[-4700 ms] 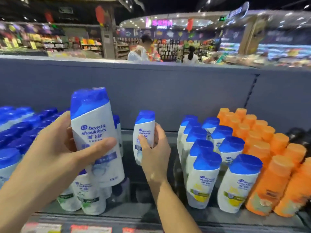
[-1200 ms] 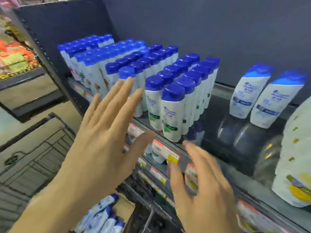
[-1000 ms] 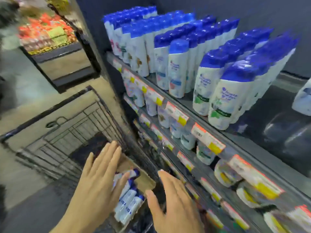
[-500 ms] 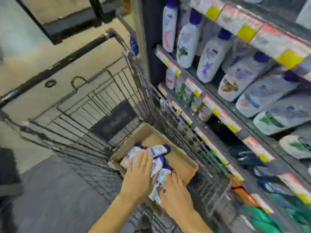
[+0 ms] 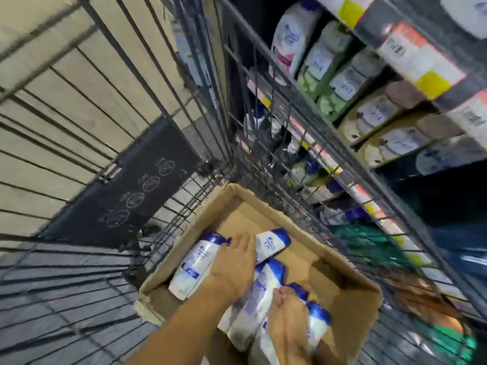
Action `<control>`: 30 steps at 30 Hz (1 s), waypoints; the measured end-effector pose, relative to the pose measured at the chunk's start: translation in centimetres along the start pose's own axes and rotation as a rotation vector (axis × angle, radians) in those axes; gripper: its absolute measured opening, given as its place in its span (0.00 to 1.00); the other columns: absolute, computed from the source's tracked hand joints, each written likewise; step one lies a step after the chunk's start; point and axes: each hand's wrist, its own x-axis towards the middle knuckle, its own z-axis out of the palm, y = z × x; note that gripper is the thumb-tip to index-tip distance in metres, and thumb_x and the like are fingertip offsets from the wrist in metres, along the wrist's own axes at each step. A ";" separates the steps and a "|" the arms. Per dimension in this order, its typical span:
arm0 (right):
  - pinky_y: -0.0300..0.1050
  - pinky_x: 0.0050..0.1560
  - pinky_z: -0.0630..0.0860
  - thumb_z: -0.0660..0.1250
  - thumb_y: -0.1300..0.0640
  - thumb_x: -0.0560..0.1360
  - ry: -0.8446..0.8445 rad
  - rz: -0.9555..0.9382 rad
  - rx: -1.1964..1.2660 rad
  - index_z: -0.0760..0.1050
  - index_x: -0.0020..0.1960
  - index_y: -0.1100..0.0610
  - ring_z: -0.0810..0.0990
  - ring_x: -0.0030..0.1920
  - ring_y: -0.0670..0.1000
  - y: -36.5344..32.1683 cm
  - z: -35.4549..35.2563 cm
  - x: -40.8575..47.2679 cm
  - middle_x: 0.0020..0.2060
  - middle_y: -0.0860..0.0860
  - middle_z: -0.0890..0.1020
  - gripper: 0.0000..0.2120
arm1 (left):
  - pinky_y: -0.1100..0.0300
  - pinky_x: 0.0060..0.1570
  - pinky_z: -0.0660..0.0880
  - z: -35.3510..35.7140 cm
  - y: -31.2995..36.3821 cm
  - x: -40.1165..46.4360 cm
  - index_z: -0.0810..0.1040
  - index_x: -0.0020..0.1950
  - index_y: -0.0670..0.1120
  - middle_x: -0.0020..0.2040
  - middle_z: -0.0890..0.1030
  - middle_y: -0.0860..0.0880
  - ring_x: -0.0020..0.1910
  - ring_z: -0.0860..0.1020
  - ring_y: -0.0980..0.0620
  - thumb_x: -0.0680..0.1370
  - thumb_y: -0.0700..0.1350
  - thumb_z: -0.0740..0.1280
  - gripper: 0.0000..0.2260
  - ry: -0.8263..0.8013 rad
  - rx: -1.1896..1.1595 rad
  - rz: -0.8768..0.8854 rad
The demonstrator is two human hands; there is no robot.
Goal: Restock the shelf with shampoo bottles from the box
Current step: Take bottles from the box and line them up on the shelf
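- Beige floor tiles (image 5: 87,83) fill the left side, seen through the bars of a wire cart (image 5: 163,106), with a dark warning panel (image 5: 126,188) fixed to the cart's end wall.
- Right of the cart run the shelves (image 5: 411,61), edged with red and yellow price tags (image 5: 421,61) and packed with bottles lying out of focus.
- Down in the cart's corner sits an open cardboard box (image 5: 350,306), its far half showing bare bottom.
- Shampoo bottles (image 5: 271,245), white with blue caps, lie jumbled on their sides in the near half of the box.
- Left hand (image 5: 234,267) is down flat on the pile, fingers (image 5: 243,245) spread across one shampoo bottle (image 5: 193,264) by the box's left wall; whether they grip it I cannot tell.
- Right hand (image 5: 288,320) is lower in frame, fingers curled and clenched around another bottle (image 5: 257,306) in the middle of the heap.
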 end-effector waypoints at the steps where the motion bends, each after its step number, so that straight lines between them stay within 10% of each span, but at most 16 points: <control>1: 0.45 0.58 0.69 0.40 0.46 0.72 0.061 0.021 0.027 0.73 0.62 0.57 0.76 0.61 0.57 0.0 0.7 0.5 0.59 0.58 0.79 0.31 | 0.49 0.72 0.59 -0.1 -0.3 0.9 0.47 0.78 0.40 0.78 0.51 0.43 0.76 0.54 0.45 0.78 0.45 0.61 0.33 0.021 -0.018 0.002; 11: 0.46 0.48 0.71 0.67 0.41 0.73 0.279 0.003 0.338 0.73 0.39 0.51 0.77 0.44 0.51 -0.2 4.5 0.2 0.41 0.49 0.79 0.14 | 0.52 0.56 0.67 1.5 -1.8 3.1 0.67 0.65 0.45 0.60 0.75 0.44 0.60 0.74 0.42 0.79 0.50 0.62 0.17 0.182 -0.236 0.035; 16: 0.47 0.51 0.68 0.69 0.54 0.73 0.159 -0.029 0.325 0.69 0.55 0.51 0.75 0.56 0.58 -1.8 6.1 0.5 0.53 0.52 0.77 0.13 | 0.58 0.58 0.66 1.5 -4.0 3.3 0.68 0.67 0.44 0.60 0.73 0.41 0.60 0.72 0.42 0.70 0.41 0.71 0.26 0.043 -0.483 0.021; 26: 0.53 0.60 0.73 0.72 0.46 0.71 0.061 0.006 0.355 0.66 0.69 0.47 0.77 0.60 0.56 -1.1 5.0 0.8 0.59 0.51 0.80 0.29 | 0.56 0.51 0.70 1.7 -4.0 0.4 0.69 0.62 0.43 0.56 0.79 0.43 0.57 0.77 0.43 0.69 0.51 0.74 0.26 -0.004 -0.421 -0.174; 30: 0.50 0.66 0.68 0.68 0.50 0.75 -0.141 -0.091 0.244 0.55 0.77 0.49 0.72 0.66 0.57 -0.7 4.4 1.5 0.67 0.55 0.74 0.35 | 0.59 0.44 0.67 1.9 -4.8 -0.9 0.67 0.46 0.48 0.43 0.74 0.50 0.48 0.74 0.48 0.68 0.52 0.75 0.19 -0.039 -0.537 -0.305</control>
